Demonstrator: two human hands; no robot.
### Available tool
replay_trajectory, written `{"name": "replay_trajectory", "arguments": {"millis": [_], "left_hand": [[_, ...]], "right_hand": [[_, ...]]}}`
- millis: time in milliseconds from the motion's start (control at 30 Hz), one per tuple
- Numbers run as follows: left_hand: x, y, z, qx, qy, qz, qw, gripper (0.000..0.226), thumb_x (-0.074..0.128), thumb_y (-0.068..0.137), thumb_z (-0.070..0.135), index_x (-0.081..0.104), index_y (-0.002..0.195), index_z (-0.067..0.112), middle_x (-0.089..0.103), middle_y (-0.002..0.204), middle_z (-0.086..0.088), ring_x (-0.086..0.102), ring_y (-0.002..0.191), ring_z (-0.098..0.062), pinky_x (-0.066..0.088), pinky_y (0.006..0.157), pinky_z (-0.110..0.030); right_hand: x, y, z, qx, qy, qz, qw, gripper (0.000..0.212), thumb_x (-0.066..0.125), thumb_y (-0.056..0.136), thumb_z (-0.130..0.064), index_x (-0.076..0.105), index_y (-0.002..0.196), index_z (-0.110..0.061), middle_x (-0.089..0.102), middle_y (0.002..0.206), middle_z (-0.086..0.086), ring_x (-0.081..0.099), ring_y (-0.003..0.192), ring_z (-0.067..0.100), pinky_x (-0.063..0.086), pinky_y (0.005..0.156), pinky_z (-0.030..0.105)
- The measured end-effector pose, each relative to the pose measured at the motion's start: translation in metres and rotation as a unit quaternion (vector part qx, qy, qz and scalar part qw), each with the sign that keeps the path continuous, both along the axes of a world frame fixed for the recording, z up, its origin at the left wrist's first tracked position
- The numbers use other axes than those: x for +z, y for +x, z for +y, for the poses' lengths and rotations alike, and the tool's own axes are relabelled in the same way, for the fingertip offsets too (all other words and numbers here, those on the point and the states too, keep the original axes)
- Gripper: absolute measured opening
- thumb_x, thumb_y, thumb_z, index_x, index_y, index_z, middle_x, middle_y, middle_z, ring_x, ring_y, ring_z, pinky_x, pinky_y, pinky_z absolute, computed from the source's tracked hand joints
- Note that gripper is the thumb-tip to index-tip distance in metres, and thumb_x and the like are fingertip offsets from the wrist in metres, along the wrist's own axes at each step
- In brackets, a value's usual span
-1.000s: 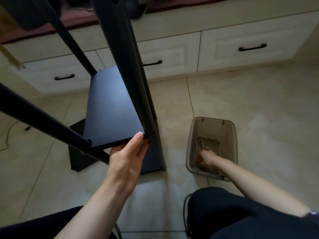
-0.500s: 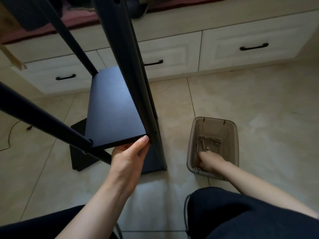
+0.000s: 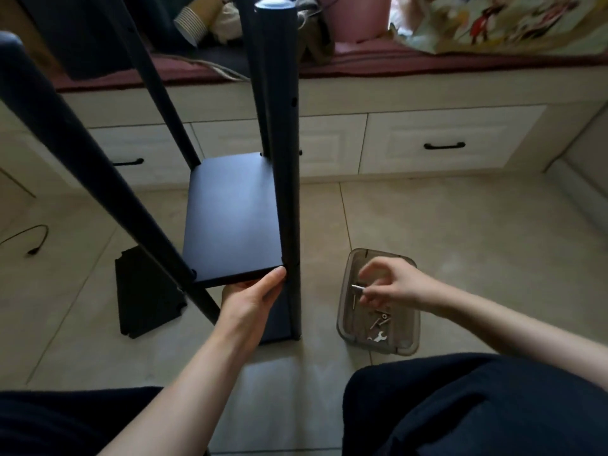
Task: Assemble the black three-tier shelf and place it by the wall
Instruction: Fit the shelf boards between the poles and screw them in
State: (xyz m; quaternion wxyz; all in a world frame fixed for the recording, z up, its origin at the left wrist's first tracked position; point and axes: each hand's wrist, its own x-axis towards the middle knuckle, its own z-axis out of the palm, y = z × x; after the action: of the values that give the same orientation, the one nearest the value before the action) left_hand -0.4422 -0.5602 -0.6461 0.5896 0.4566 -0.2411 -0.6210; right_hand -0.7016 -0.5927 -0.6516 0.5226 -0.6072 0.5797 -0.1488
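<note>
The black shelf frame stands on the tiled floor in front of me, its near right post (image 3: 285,166) upright with small holes along it. A black shelf board (image 3: 232,218) sits between the posts. My left hand (image 3: 253,296) grips the board's near edge beside that post. My right hand (image 3: 391,284) hovers above a grey plastic box (image 3: 345,311) and pinches a silver screw (image 3: 357,287) between its fingertips. More screws and a small wrench lie in the box. A lower black panel (image 3: 144,294) rests on the floor under the frame.
White drawers with black handles (image 3: 444,145) run along the far side under a cushioned bench piled with clothes. A black cable (image 3: 33,241) lies on the floor at left. My knees fill the bottom of the view.
My right hand has come up out of the box holding a screw. The view has tilted up, showing the post's top and the bench. My left hand stays on the board's edge.
</note>
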Motion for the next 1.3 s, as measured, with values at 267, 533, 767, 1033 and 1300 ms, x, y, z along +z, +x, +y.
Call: {"name": "replay_trajectory", "arguments": {"millis": [267, 533, 767, 1033, 1300], "left_hand": [[-0.006, 0.002, -0.003, 0.000, 0.006, -0.003, 1.000, 0.041, 0.079, 0.068, 0.014, 0.074, 0.107, 0.000, 0.075, 0.107, -0.017, 0.073, 0.103, -0.029, 0.058, 0.078, -0.025], [0.002, -0.009, -0.003, 0.037, 0.062, 0.099, 0.992, 0.053, 0.080, 0.068, 0.014, 0.068, 0.116, -0.005, 0.073, 0.107, -0.020, 0.075, 0.089, -0.025, 0.058, 0.067, -0.025], [0.003, -0.010, 0.000, 0.043, 0.078, 0.136, 0.987, 0.029, 0.071, 0.086, 0.001, 0.066, 0.115, -0.003, 0.077, 0.089, -0.012, 0.076, 0.078, -0.021, 0.058, 0.061, -0.024], [0.003, -0.006, 0.004, 0.024, 0.064, 0.121, 0.990, 0.018, 0.072, 0.086, 0.004, 0.071, 0.104, 0.003, 0.077, 0.097, -0.015, 0.076, 0.085, -0.023, 0.058, 0.065, -0.024], [-0.002, 0.000, 0.000, -0.006, 0.073, 0.124, 0.990, 0.024, 0.078, 0.079, 0.010, 0.074, 0.102, 0.004, 0.076, 0.099, -0.014, 0.076, 0.087, -0.021, 0.057, 0.064, -0.022]], "right_hand": [[0.099, 0.056, -0.002, 0.060, 0.077, -0.010, 0.995, 0.015, 0.066, 0.093, -0.018, 0.071, 0.107, -0.014, 0.077, 0.094, -0.003, 0.073, 0.087, 0.009, 0.058, 0.086, 0.033], [0.089, 0.084, 0.017, -0.014, 0.102, 0.021, 0.995, 0.013, 0.060, 0.098, -0.024, 0.065, 0.104, -0.013, 0.077, 0.088, -0.005, 0.074, 0.078, 0.007, 0.056, 0.085, 0.036], [0.077, 0.089, 0.021, -0.036, 0.092, 0.007, 0.995, 0.014, 0.065, 0.094, -0.027, 0.064, 0.104, -0.018, 0.077, 0.091, -0.008, 0.074, 0.079, 0.007, 0.053, 0.071, 0.030], [0.080, 0.086, 0.019, -0.050, 0.099, 0.005, 0.994, 0.014, 0.065, 0.095, -0.023, 0.065, 0.107, -0.017, 0.077, 0.093, -0.006, 0.069, 0.068, 0.006, 0.055, 0.089, 0.042], [0.083, 0.090, 0.023, -0.055, 0.102, 0.000, 0.993, 0.018, 0.066, 0.094, -0.023, 0.065, 0.108, -0.013, 0.077, 0.091, -0.004, 0.064, 0.060, 0.004, 0.054, 0.092, 0.043]]}}
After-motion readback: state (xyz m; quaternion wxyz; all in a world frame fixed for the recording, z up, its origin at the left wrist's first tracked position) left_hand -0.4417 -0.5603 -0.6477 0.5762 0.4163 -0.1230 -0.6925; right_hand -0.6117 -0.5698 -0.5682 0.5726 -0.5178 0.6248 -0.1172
